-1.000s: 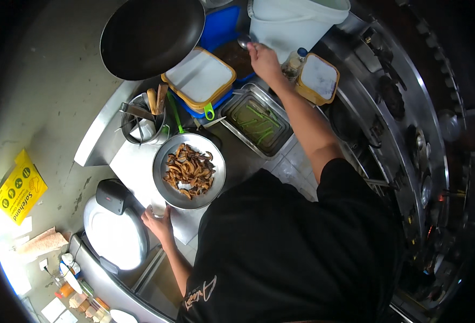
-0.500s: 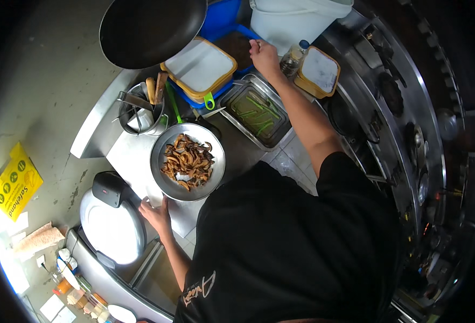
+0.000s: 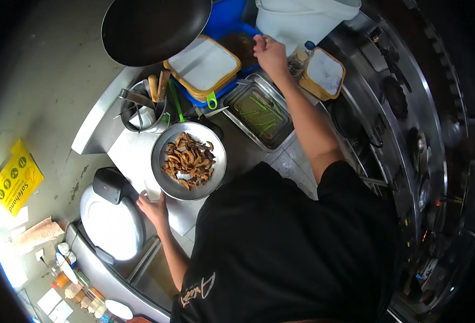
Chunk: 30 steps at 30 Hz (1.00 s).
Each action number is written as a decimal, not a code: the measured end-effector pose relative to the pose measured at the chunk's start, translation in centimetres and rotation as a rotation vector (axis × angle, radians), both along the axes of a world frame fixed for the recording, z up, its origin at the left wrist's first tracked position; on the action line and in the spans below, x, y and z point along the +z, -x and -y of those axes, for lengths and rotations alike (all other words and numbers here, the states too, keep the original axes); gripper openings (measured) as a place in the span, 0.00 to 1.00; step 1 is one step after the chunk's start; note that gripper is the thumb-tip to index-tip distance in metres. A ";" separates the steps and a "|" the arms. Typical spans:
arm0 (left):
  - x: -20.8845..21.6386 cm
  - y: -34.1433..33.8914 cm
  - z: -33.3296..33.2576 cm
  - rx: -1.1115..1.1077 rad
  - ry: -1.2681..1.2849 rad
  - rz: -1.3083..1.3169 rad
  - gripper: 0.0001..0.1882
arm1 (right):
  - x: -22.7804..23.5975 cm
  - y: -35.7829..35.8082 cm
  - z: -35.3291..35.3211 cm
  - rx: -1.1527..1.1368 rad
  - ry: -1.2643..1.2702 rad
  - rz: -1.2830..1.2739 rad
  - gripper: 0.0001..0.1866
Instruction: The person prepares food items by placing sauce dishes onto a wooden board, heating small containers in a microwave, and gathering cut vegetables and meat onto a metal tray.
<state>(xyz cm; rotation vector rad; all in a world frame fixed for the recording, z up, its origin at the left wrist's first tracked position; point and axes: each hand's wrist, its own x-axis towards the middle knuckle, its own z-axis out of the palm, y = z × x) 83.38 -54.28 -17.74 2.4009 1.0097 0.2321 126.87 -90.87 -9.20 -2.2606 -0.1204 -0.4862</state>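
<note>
My right hand [image 3: 271, 54] reaches out over the edge of a blue container [image 3: 251, 33] with something dark brown in it. Its fingers are curled together, and what they hold, if anything, is hidden. Close below the round metal bowl [image 3: 221, 167], my left hand [image 3: 153, 209] rests at the counter's edge with thumb and fingers apart, seemingly holding nothing. Brown sliced pieces, like cooked mushrooms [image 3: 186, 159], fill the bowl's middle. Under my right forearm lies a metal tray [image 3: 270, 144] with green stalks [image 3: 264, 114] in liquid.
A yellow-rimmed tub with a white lid [image 3: 202, 64] stands behind the bowl, beside a metal utensil pot [image 3: 159, 123]. A knife [image 3: 216, 112] lies near the tray. A dark pan [image 3: 151, 32] overhangs the far left. A bottle [image 3: 298, 60] and another tub [image 3: 323, 74] stand at right.
The view has shifted slightly. My right hand stays over the blue container with fingers curled, and my left hand stays near the bowl.
</note>
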 end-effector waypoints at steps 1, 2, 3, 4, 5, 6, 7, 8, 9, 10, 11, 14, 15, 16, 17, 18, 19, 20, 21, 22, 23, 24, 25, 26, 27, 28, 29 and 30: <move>-0.1 0.2 -0.1 -0.009 -0.010 0.006 0.34 | 1.9 0.8 -0.2 0.025 -0.078 0.012 0.20; -0.3 0.3 -0.2 -0.006 -0.010 0.005 0.34 | 3.2 1.3 -0.2 0.047 -0.156 0.024 0.20; -0.5 0.5 -0.2 0.000 -0.021 0.004 0.34 | 3.9 1.6 -0.5 0.050 -0.175 0.027 0.20; -0.6 0.3 -0.2 -0.009 -0.033 0.007 0.35 | 3.1 1.1 0.1 0.040 -0.176 0.032 0.20; -0.5 0.0 -0.3 -0.023 -0.036 0.013 0.35 | 1.2 0.0 0.9 -0.006 -0.037 0.126 0.19; -0.6 0.1 -0.3 -0.019 -0.028 0.017 0.35 | -0.4 -0.7 1.2 -0.042 0.102 0.217 0.19; -0.7 0.3 -0.3 -0.008 -0.018 0.019 0.35 | -1.1 -0.4 0.9 -0.010 0.141 0.165 0.19; -0.5 0.0 -0.3 -0.016 -0.016 0.020 0.35 | -2.3 -0.7 1.4 -0.018 0.144 0.166 0.19; -0.4 -0.3 -0.4 -0.027 -0.011 0.015 0.35 | -3.4 -1.3 1.9 -0.039 0.087 0.090 0.19; -0.3 -0.4 -0.3 -0.030 -0.007 0.009 0.35 | -4.1 -1.7 2.1 -0.052 0.028 0.015 0.19; -0.4 -0.1 -0.1 -0.005 -0.006 0.004 0.35 | -1.9 -1.0 1.4 -0.018 -0.012 -0.091 0.19; -0.3 0.2 -0.2 -0.023 -0.016 0.003 0.35 | 4.7 1.7 0.7 0.055 -0.159 -0.026 0.20; -0.3 0.4 -0.2 -0.028 -0.017 0.020 0.35 | 5.0 1.7 0.5 0.057 -0.112 0.044 0.19; -0.3 0.1 -0.3 -0.055 -0.010 0.045 0.35 | 4.2 1.4 1.0 0.046 -0.108 0.047 0.19; -0.5 0.0 -0.5 -0.059 -0.009 0.047 0.35 | 2.3 0.3 1.4 0.035 0.061 0.152 0.19; -0.7 0.0 -0.7 -0.066 -0.027 0.043 0.35 | 0.4 -0.5 1.8 0.023 0.231 0.255 0.19; -0.8 0.1 -0.7 -0.064 -0.048 0.036 0.35 | -1.4 -0.9 1.7 0.043 0.283 0.178 0.18; -0.7 -0.1 -0.7 -0.066 -0.046 0.037 0.35 | -1.6 -0.9 1.7 0.041 0.285 0.179 0.18; -0.6 -0.3 -0.8 -0.062 -0.031 0.024 0.35 | -1.8 -0.9 1.8 0.028 0.211 0.094 0.18; -0.5 -0.5 -0.8 -0.056 -0.017 0.012 0.35 | -1.8 -1.0 1.8 0.016 0.135 0.010 0.19; -0.5 -0.1 -0.8 -0.045 -0.016 0.006 0.35 | -0.7 -0.7 1.4 -0.009 0.131 0.051 0.19; -0.7 0.1 -0.8 -0.042 -0.021 0.003 0.35 | 0.7 -0.7 1.5 0.046 0.019 0.025 0.22; -0.7 0.4 -0.8 -0.042 -0.025 0.001 0.35 | 2.9 0.0 1.0 0.061 0.012 0.064 0.21; -0.6 0.4 -0.7 -0.042 -0.025 -0.001 0.35 | 4.3 0.6 0.9 0.069 0.005 0.106 0.21; -0.6 0.4 -0.6 -0.036 -0.029 0.003 0.35 | 4.0 0.3 0.9 0.070 0.005 0.104 0.21; -0.5 0.1 -0.6 -0.040 -0.033 0.013 0.35 | 3.5 -0.1 1.2 0.064 0.081 0.158 0.20; -0.5 0.0 -0.7 -0.045 -0.033 0.016 0.35 | 2.8 -0.6 1.5 0.062 0.157 0.213 0.19; -0.6 0.0 -0.8 -0.040 -0.027 0.003 0.35 | 1.6 -0.6 1.7 0.057 0.158 0.216 0.19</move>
